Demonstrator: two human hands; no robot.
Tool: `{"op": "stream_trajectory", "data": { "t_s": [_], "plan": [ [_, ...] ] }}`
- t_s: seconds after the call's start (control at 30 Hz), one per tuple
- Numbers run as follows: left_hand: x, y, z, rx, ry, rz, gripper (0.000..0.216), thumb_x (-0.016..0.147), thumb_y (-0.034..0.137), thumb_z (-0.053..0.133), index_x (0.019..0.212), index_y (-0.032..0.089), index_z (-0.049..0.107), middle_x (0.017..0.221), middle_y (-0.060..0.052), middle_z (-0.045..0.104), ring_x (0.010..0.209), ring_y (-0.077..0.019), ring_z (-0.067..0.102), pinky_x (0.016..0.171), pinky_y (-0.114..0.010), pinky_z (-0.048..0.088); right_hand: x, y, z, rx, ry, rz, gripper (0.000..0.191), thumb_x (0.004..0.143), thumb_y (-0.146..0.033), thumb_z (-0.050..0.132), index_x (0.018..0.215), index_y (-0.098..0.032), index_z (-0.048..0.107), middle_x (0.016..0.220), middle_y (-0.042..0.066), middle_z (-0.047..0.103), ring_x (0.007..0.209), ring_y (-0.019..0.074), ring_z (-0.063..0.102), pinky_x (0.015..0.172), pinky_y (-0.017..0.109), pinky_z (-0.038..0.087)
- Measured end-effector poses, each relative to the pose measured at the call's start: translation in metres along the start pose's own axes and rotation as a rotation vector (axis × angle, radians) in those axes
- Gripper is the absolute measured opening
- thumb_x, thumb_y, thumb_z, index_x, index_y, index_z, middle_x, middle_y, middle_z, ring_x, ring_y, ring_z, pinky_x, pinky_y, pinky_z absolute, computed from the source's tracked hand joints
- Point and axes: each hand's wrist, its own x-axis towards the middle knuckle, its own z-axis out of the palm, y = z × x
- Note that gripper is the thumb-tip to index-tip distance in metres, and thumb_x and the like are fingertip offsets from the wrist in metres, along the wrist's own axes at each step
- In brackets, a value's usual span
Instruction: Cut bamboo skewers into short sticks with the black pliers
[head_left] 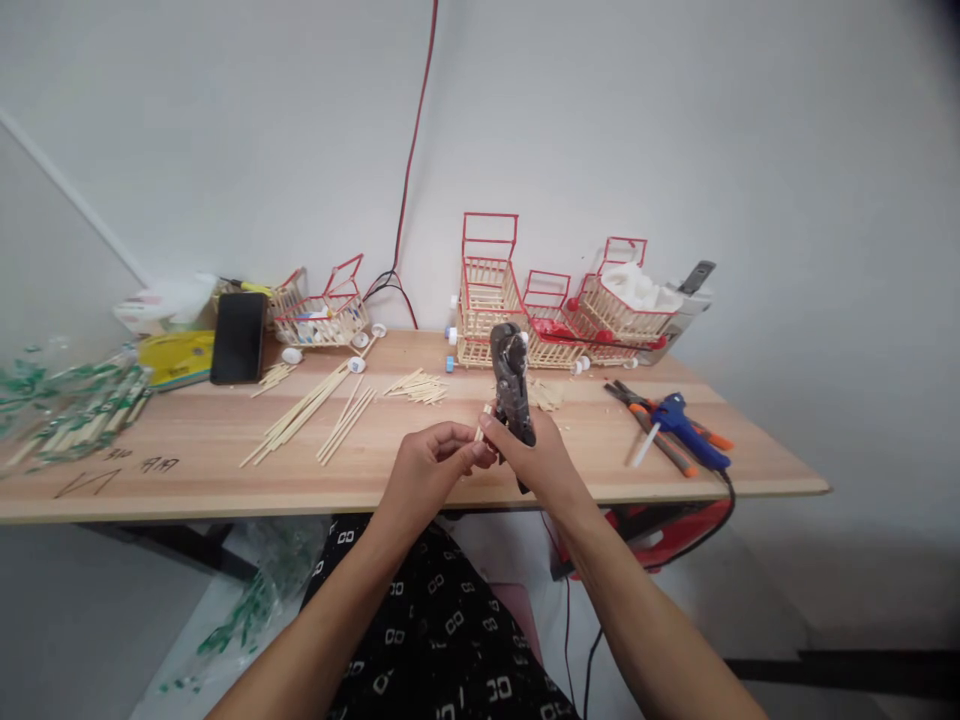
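My right hand (541,458) is wrapped round the handles of dark cutting pliers (512,385), which point upward over the front edge of the wooden table (225,450). My left hand (431,462) pinches a short pale wooden stick (482,424) and holds it against the pliers near my right thumb. Both hands meet just above the table's near edge, in front of my lap.
Long bamboo sticks (307,410) and short cut pieces (417,386) lie on the table. Stick-built carts with red frames (555,300) stand at the back. A blue glue gun (686,425), orange-handled pliers (660,435), a black phone (238,336) and bagged sticks (75,410) lie around.
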Motion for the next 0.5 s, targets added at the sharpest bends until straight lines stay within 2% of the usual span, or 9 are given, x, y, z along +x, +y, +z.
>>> {"op": "stream_trajectory", "data": {
  "t_s": [0.13,0.3,0.5],
  "plan": [
    [-0.0029,0.0001,-0.0009,0.000,-0.017,-0.014,0.021,0.079,0.033,0.066,0.076,0.012,0.069,0.069,-0.007,0.072,0.063,-0.0133,0.064,0.061,-0.023,0.046,-0.0030,-0.0064,0.0011,-0.124,-0.004,-0.065,0.017,0.082,-0.035,0.056,0.081,-0.018,0.058,0.067,-0.001,0.058,0.063,0.0145,0.053,0.062,0.026,0.041],
    [-0.0072,-0.0007,-0.0008,-0.024,-0.032,-0.020,0.026,0.078,0.038,0.067,0.073,0.013,0.069,0.068,-0.007,0.071,0.060,-0.0126,0.060,0.059,-0.024,0.045,-0.0048,-0.0071,0.0021,-0.156,0.001,-0.074,0.014,0.082,-0.034,0.056,0.080,-0.020,0.058,0.069,-0.001,0.060,0.066,0.0159,0.054,0.063,0.026,0.041],
    [-0.0057,-0.0062,-0.0007,0.014,-0.060,-0.021,0.027,0.080,0.040,0.062,0.080,0.014,0.067,0.073,-0.007,0.071,0.066,-0.0150,0.063,0.060,-0.025,0.048,-0.0046,-0.0040,0.0038,-0.173,-0.016,-0.070,0.013,0.083,-0.034,0.056,0.080,-0.021,0.058,0.068,-0.001,0.060,0.065,0.0160,0.054,0.064,0.027,0.042]
  ]
}}
